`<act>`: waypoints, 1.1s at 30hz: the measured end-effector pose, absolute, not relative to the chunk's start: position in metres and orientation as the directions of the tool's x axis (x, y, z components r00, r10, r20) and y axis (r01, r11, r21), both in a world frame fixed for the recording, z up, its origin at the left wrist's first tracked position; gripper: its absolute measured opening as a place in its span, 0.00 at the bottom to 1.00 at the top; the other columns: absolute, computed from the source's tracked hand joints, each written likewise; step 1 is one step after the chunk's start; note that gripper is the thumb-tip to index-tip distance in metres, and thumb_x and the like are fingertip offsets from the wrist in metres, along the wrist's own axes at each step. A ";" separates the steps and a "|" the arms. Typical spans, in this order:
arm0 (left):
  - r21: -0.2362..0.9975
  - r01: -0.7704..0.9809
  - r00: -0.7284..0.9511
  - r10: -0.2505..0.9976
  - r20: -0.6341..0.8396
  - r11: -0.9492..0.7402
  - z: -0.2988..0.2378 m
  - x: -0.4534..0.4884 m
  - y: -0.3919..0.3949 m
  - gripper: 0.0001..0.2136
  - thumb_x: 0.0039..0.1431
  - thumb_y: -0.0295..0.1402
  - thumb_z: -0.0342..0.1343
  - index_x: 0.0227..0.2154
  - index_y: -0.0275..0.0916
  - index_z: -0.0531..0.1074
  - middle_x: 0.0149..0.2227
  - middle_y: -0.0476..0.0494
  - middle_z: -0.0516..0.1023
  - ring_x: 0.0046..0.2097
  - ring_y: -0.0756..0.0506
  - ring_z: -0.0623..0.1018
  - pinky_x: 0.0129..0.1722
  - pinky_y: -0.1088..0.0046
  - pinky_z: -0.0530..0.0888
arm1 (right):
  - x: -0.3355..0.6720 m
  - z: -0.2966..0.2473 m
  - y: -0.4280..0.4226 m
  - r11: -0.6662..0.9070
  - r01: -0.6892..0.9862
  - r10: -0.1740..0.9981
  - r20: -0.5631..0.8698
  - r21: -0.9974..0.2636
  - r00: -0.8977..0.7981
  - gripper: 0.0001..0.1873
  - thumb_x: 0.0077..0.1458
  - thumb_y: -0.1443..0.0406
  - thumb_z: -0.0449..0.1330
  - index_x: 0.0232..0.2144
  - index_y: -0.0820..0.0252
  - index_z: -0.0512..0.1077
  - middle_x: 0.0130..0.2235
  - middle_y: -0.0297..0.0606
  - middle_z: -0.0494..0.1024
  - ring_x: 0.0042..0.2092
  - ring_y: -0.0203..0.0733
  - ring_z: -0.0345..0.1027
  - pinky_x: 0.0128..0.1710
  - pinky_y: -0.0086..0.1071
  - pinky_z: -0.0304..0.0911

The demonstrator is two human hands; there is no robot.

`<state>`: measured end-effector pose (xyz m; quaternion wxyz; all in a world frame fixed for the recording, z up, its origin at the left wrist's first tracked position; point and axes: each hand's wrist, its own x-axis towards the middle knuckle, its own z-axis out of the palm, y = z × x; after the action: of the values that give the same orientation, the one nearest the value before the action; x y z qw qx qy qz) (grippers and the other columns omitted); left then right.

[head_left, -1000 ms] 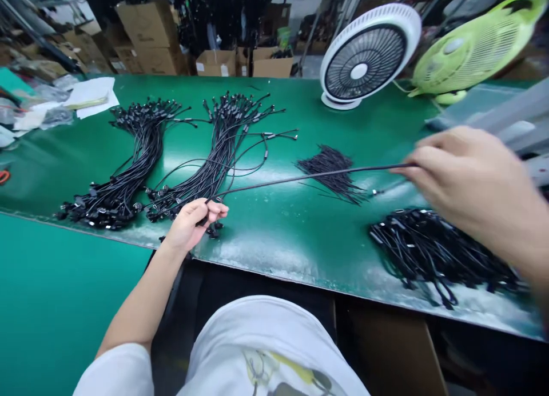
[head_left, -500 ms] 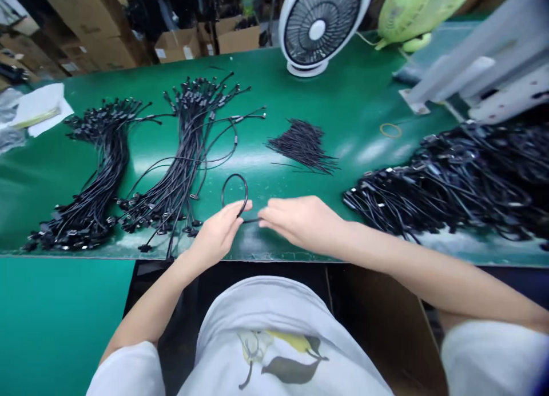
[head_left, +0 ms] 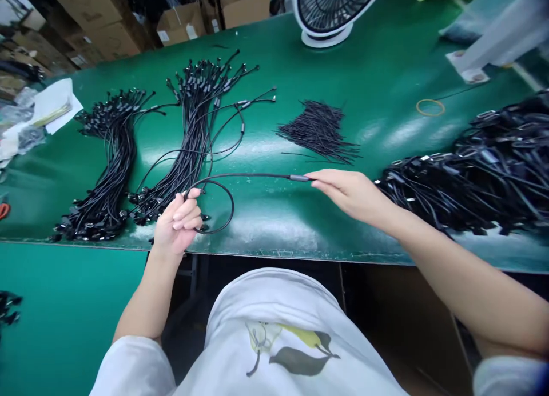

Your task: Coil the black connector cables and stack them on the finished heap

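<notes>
A black cable (head_left: 257,175) stretches between my two hands above the green table's front part. My left hand (head_left: 180,220) is closed around one part of it, and a loop of the cable hangs just right of those fingers. With fingertips pinched, my right hand (head_left: 349,191) grips the other end beside a grey sleeve on the cable. The cable tip inside the right fingers is hidden. Behind my left hand lies a bundle of black cables (head_left: 189,133) with small connectors. A pile of short thin black ties (head_left: 319,130) lies beyond my right hand.
Another cable bundle (head_left: 120,156) lies at the left, and a large cable heap (head_left: 463,184) at the right. A white fan (head_left: 328,36) stands at the back. A yellow rubber band (head_left: 430,108), papers (head_left: 58,104) and a grey metal stand (head_left: 484,59) are on the table.
My hands have moved apart, left hand leftward and right hand rightward, drawing the cable out between them. The loop has opened wider. The view has shifted slightly.
</notes>
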<state>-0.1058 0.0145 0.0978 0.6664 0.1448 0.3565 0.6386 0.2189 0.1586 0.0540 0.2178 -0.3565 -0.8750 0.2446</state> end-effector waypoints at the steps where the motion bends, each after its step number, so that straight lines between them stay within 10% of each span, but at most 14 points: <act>1: 0.633 -0.762 -0.081 0.948 -0.307 0.140 0.098 -0.107 0.014 0.15 0.70 0.30 0.42 0.35 0.29 0.73 0.15 0.60 0.49 0.13 0.59 0.52 0.15 0.89 0.60 | 0.222 0.052 0.158 0.606 0.533 0.754 0.214 -0.590 -0.621 0.20 0.64 0.57 0.48 0.46 0.57 0.76 0.46 0.41 0.80 0.47 0.48 0.74 0.47 0.39 0.67; 7: 0.697 -0.709 -0.112 0.959 -0.259 0.106 0.097 -0.113 0.012 0.10 0.66 0.28 0.49 0.45 0.29 0.72 0.17 0.60 0.59 0.14 0.60 0.59 0.17 0.88 0.62 | 0.229 0.058 0.150 0.638 0.596 0.757 0.253 -0.489 -0.603 0.16 0.65 0.60 0.50 0.48 0.59 0.73 0.34 0.39 0.80 0.31 0.40 0.72 0.32 0.32 0.63; 12: 0.939 -0.340 -0.154 0.982 -0.112 0.054 0.079 -0.093 0.020 0.17 0.58 0.34 0.60 0.50 0.35 0.71 0.36 0.44 0.79 0.37 0.49 0.80 0.41 0.73 0.76 | 0.204 0.074 0.103 0.892 0.394 0.437 0.201 -0.220 -0.877 0.13 0.64 0.64 0.50 0.37 0.59 0.75 0.29 0.37 0.77 0.28 0.36 0.68 0.27 0.29 0.53; 15: 0.999 -0.021 -0.023 0.999 -0.048 0.047 0.070 -0.068 0.021 0.15 0.63 0.40 0.55 0.47 0.37 0.73 0.43 0.39 0.80 0.47 0.43 0.78 0.50 0.67 0.73 | 0.174 0.091 0.081 0.910 0.234 0.250 0.001 -0.341 -0.968 0.11 0.62 0.67 0.53 0.29 0.61 0.73 0.27 0.36 0.76 0.25 0.34 0.65 0.24 0.29 0.47; 18: 0.976 0.208 0.197 0.975 -0.101 0.059 0.071 -0.053 0.015 0.12 0.64 0.40 0.53 0.40 0.37 0.75 0.34 0.43 0.79 0.39 0.46 0.77 0.45 0.70 0.71 | 0.151 0.102 0.087 0.811 0.243 0.333 0.078 -0.533 -0.940 0.13 0.63 0.66 0.52 0.30 0.62 0.74 0.31 0.38 0.78 0.30 0.34 0.67 0.28 0.27 0.52; 22: 0.993 -0.082 0.133 0.988 -0.076 0.087 0.073 -0.049 0.011 0.12 0.65 0.41 0.51 0.38 0.38 0.72 0.20 0.54 0.65 0.23 0.52 0.66 0.30 0.74 0.68 | 0.137 0.082 0.102 0.493 0.069 0.622 0.295 -0.867 -0.725 0.11 0.61 0.58 0.57 0.39 0.59 0.75 0.39 0.37 0.75 0.42 0.38 0.68 0.43 0.30 0.60; 27: 0.848 -0.468 0.065 0.966 -0.249 0.250 0.058 -0.032 0.011 0.16 0.58 0.45 0.59 0.33 0.34 0.72 0.20 0.56 0.56 0.22 0.54 0.61 0.27 0.75 0.67 | 0.118 0.036 0.083 -0.069 -0.093 0.839 -0.007 -0.993 -0.544 0.19 0.64 0.52 0.48 0.36 0.59 0.68 0.30 0.33 0.68 0.33 0.35 0.63 0.39 0.32 0.62; 33: 0.705 -0.671 0.021 0.957 -0.289 0.228 0.053 -0.020 0.003 0.16 0.58 0.42 0.60 0.23 0.36 0.67 0.18 0.59 0.50 0.19 0.56 0.55 0.23 0.79 0.63 | 0.105 0.020 0.073 -0.087 -0.139 0.924 -0.027 -0.986 -0.382 0.22 0.54 0.46 0.59 0.35 0.59 0.67 0.39 0.37 0.68 0.43 0.37 0.64 0.46 0.33 0.63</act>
<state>-0.0204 0.0029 0.0530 0.6886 0.1912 0.3738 0.5913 0.1048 0.0733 0.0203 0.4164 -0.3684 -0.5323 0.6384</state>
